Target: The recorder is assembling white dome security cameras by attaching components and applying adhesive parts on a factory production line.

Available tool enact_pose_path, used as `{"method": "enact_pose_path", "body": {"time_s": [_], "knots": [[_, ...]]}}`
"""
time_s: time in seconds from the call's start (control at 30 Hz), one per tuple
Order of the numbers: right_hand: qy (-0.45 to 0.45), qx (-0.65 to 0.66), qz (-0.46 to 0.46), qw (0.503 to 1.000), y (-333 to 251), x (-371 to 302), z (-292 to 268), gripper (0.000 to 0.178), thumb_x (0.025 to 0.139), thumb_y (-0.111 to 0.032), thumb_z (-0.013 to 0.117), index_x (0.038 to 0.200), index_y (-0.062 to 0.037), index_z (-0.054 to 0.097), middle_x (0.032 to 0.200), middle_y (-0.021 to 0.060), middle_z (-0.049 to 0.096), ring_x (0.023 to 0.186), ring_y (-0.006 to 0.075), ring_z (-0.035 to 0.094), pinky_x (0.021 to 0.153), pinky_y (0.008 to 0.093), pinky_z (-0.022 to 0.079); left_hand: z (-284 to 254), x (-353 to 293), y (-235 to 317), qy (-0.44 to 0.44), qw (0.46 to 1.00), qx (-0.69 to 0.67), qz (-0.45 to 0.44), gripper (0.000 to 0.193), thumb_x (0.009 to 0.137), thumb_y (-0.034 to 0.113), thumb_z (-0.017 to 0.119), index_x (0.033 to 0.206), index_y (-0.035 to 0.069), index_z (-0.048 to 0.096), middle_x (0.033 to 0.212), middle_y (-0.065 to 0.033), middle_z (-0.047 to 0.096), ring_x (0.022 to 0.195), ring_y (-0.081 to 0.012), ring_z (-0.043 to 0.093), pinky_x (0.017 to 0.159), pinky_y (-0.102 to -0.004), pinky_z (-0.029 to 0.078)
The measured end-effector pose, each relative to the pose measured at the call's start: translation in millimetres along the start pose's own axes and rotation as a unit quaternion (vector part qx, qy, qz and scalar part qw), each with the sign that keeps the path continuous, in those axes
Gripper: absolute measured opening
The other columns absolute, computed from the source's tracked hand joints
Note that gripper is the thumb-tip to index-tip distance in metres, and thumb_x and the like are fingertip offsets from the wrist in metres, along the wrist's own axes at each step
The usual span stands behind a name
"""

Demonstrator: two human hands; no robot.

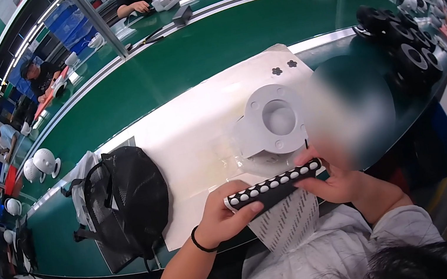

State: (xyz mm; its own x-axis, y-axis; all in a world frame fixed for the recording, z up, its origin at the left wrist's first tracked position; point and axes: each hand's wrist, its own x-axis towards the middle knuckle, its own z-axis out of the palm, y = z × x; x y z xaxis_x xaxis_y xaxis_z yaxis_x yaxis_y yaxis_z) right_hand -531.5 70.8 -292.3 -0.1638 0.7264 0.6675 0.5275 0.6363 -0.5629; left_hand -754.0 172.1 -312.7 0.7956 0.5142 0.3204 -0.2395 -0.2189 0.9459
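Both of my hands hold a black sheet [273, 184] in front of my chest, its upper edge covered with rows of white round dots. At its left end my left hand [226, 214] grips it, thumb along the near side. The right end is pinched by my right hand [335, 178], its fingers partly blurred. Beneath the sheet hangs a pale strip [287, 227] printed with a repeated pattern; I cannot tell whether they are joined. Just beyond my hands, a white round housing [259, 103] with a bowl-shaped hollow lies on the white paper mat [188, 140].
A black mesh bag [129, 198] lies left of the mat. Two small dark flower-shaped pieces [284, 68] sit at its far edge. Black round parts [407, 44] are piled far right; white domed units [42, 163] stand far left. Co-workers work across the green bench [184, 51].
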Motion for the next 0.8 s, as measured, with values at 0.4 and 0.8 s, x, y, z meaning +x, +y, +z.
{"method": "enact_pose_path", "body": {"time_s": [0.4,0.8], "knots": [[0.018,0.048,0.009,0.999,10,-9,5,0.083,0.076,0.002,0.066,0.136,-0.0074,0.009,0.086,0.0117,0.057,0.075,0.0158,0.058,0.064,0.0224,0.045,8,-3,-10,0.071,0.997,0.013,0.014,0.013,0.076,-0.005,0.063,0.088,-0.002,0.059,0.079,-0.0067,0.065,0.071,-0.0094,0.059,0.061,-0.0214,0.046],[-0.007,-0.208,-0.068,0.976,-8,14,-29,0.076,0.066,0.004,0.070,0.129,-0.0098,0.032,0.086,0.0033,0.062,0.084,0.0193,0.060,0.072,0.0338,0.039,8,1,-3,0.107,0.986,0.127,0.028,0.012,0.074,-0.004,0.064,0.085,-0.002,0.062,0.075,-0.0085,0.066,0.064,-0.0095,0.060,0.058,-0.0208,0.045]]}}
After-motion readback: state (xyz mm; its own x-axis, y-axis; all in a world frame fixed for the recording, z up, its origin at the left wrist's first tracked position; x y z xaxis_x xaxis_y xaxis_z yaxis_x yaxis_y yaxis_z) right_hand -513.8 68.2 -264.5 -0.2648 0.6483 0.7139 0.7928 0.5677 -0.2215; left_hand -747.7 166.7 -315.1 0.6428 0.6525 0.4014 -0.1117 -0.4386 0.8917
